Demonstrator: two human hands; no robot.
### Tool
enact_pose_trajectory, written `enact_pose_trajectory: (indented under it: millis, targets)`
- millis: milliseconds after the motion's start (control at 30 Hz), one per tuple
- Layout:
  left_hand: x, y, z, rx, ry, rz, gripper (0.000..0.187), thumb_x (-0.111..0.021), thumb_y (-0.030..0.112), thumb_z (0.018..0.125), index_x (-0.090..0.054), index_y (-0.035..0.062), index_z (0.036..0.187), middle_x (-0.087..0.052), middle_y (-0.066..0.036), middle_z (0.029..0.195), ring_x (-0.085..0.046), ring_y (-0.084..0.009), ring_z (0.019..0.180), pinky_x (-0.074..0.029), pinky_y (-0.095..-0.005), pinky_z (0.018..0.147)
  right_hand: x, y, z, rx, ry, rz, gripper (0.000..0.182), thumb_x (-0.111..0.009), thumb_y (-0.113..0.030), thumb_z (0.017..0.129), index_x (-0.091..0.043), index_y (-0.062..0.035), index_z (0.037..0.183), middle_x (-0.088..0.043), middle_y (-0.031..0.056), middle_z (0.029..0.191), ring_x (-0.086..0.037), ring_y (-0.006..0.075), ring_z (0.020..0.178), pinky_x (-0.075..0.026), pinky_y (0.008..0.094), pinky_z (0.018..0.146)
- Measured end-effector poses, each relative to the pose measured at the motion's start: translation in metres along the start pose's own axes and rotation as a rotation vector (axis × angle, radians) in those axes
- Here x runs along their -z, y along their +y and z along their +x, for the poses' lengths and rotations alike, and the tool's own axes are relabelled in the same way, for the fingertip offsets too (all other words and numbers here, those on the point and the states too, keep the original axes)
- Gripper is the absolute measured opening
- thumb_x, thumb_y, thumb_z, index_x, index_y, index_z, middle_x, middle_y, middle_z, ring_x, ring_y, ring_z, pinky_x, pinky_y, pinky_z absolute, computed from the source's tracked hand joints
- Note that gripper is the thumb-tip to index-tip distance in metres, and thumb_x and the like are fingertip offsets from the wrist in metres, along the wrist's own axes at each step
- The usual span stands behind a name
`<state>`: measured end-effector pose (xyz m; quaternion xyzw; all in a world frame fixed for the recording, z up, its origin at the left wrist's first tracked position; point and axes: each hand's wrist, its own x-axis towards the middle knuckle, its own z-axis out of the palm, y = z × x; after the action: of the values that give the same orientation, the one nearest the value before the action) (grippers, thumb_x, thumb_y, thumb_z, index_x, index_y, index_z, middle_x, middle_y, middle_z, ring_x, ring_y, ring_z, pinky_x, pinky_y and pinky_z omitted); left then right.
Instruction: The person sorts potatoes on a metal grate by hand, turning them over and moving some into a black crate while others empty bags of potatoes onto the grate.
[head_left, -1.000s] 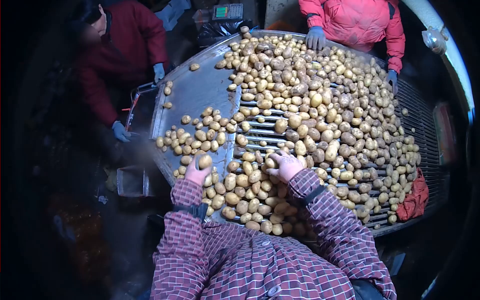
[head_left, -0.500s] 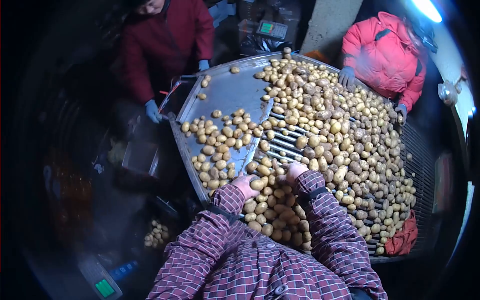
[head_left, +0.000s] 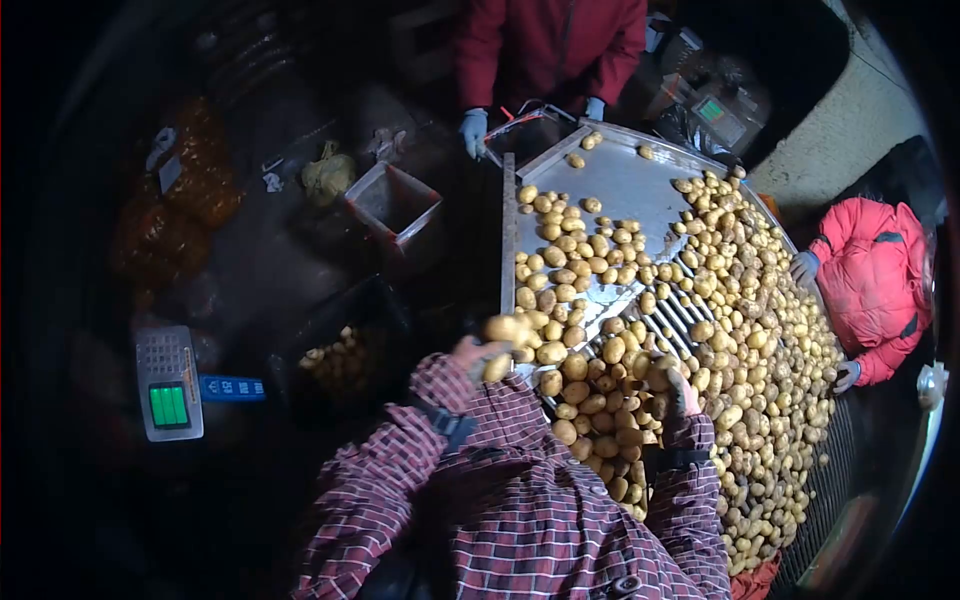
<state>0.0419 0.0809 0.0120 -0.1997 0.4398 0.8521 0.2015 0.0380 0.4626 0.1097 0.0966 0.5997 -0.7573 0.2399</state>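
At centre frame the left hand (head_left: 478, 357) closes around potatoes (head_left: 503, 330), carrying them past the table (head_left: 620, 185) edge, above a dark crate (head_left: 345, 365) of potatoes at centre left that stands where it can catch them. The right hand (head_left: 680, 392) lies among the heap (head_left: 760, 350) right of centre; whether it grips cannot be told. The heap lies on slotted bars (head_left: 672, 312), which keep the potatoes spread out and within reach. A scale (head_left: 168, 385) glows at left.

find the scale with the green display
In the head view the scale sits low on the left, in the dark beside the blue tag, well left of the left hand.
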Motion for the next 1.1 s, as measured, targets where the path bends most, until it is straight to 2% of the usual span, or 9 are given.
enact_pose_trajectory:
  millis: [200, 300, 333, 367, 533, 567, 767, 900, 1100]
  targets:
    - [0.133, 0.032, -0.085, -0.219, 0.285, -0.097, 0.035, -0.066, 0.020, 0.089, -0.059, 0.0042, 0.120, -0.064, -0.009, 0.112, -0.066, -0.0227, 0.095, -0.058, -0.0344, 0.072, -0.209, -0.017, 0.064, -0.268, -0.456, -0.225, 0.043, -0.052, -0.021, 0.096, -0.048, -0.0046, 0.135, -0.057, 0.0114, 0.129, -0.052, 0.0235, 0.122, -0.043, 0.0332, 0.102]
    - [0.195, 0.046, -0.077, -0.109, 0.264, -0.220, 0.022, -0.064, 0.027, 0.088, -0.066, 0.0075, 0.098, -0.065, -0.006, 0.094, -0.065, -0.0209, 0.085, -0.056, -0.0341, 0.073, -0.251, 0.055, 0.091, 0.239, -0.560, -0.546, 0.051, -0.061, -0.031, 0.091, -0.049, -0.0074, 0.135, -0.058, 0.0188, 0.123, -0.050, 0.0303, 0.124, -0.042, 0.0364, 0.103]
    - [0.236, 0.031, -0.068, -0.170, 0.037, -0.223, 0.022, -0.059, 0.026, 0.090, -0.062, 0.0111, 0.105, -0.064, -0.007, 0.093, -0.064, -0.0207, 0.083, -0.055, -0.0341, 0.068, -0.254, 0.082, 0.099, 0.477, -0.509, -0.686, 0.057, -0.065, -0.038, 0.088, -0.050, -0.0085, 0.134, -0.059, 0.0226, 0.120, -0.050, 0.0337, 0.124, -0.042, 0.0380, 0.102]
    - [0.277, 0.016, -0.059, -0.223, -0.191, -0.231, 0.023, -0.054, 0.025, 0.092, -0.058, 0.0148, 0.112, -0.063, -0.007, 0.092, -0.063, -0.0205, 0.082, -0.053, -0.0341, 0.063, -0.260, 0.058, 0.074, -0.060, -0.414, -0.426, 0.057, -0.065, -0.037, 0.088, -0.050, -0.0070, 0.134, -0.059, 0.0192, 0.124, -0.050, 0.0346, 0.124, -0.043, 0.0373, 0.102]
    - [0.250, 0.012, -0.046, -0.256, 0.434, -0.111, 0.034, -0.056, 0.025, 0.091, -0.053, 0.0142, 0.123, -0.059, -0.012, 0.112, -0.060, -0.0280, 0.091, -0.049, -0.0463, 0.071, -0.128, 0.057, 0.021, 0.493, 0.167, -1.088, 0.047, -0.065, -0.032, 0.083, -0.057, -0.0092, 0.123, -0.059, 0.0182, 0.114, -0.058, 0.0344, 0.108, -0.047, 0.0420, 0.093]
    - [0.179, 0.021, -0.032, -0.320, 0.773, 0.199, 0.039, -0.058, 0.025, 0.091, -0.052, 0.0136, 0.127, -0.058, -0.013, 0.118, -0.060, -0.0307, 0.097, -0.049, -0.0484, 0.077, -0.099, 0.047, 0.000, 0.410, 0.238, -1.255, 0.048, -0.066, -0.032, 0.082, -0.057, -0.0095, 0.123, -0.055, 0.0167, 0.123, -0.051, 0.0361, 0.117, -0.044, 0.0456, 0.097]
    - [-0.054, -0.002, 0.048, -0.519, 0.037, 0.873, 0.030, -0.059, 0.002, 0.089, -0.061, 0.0025, 0.119, -0.065, -0.009, 0.110, -0.061, -0.0166, 0.098, -0.050, -0.0317, 0.085, -0.024, 0.087, -0.122, 0.292, 0.376, -1.535, 0.067, -0.072, -0.028, 0.075, -0.046, -0.0193, 0.136, -0.045, 0.0115, 0.136, -0.040, 0.0354, 0.128, -0.037, 0.0509, 0.103]
    - [-0.148, -0.041, 0.115, -0.697, -0.391, 1.353, 0.053, -0.064, 0.003, 0.074, -0.056, 0.0098, 0.125, -0.057, -0.017, 0.119, -0.055, -0.0356, 0.111, -0.046, -0.0424, 0.095, -0.030, 0.113, -0.146, 0.177, 0.529, -1.204, 0.061, -0.070, -0.027, 0.076, -0.050, -0.0174, 0.133, -0.047, 0.0100, 0.137, -0.045, 0.0328, 0.125, -0.037, 0.0474, 0.105]
    - [-0.223, -0.044, 0.159, -0.432, -0.722, 2.050, 0.073, -0.055, 0.000, 0.072, -0.045, 0.0287, 0.139, -0.040, -0.013, 0.143, -0.045, -0.0377, 0.124, -0.040, -0.0437, 0.106, -0.016, 0.104, -0.141, 0.138, 0.529, -1.187, 0.056, -0.069, -0.029, 0.074, -0.056, -0.0163, 0.127, -0.052, 0.0085, 0.131, -0.050, 0.0293, 0.120, -0.038, 0.0448, 0.103]
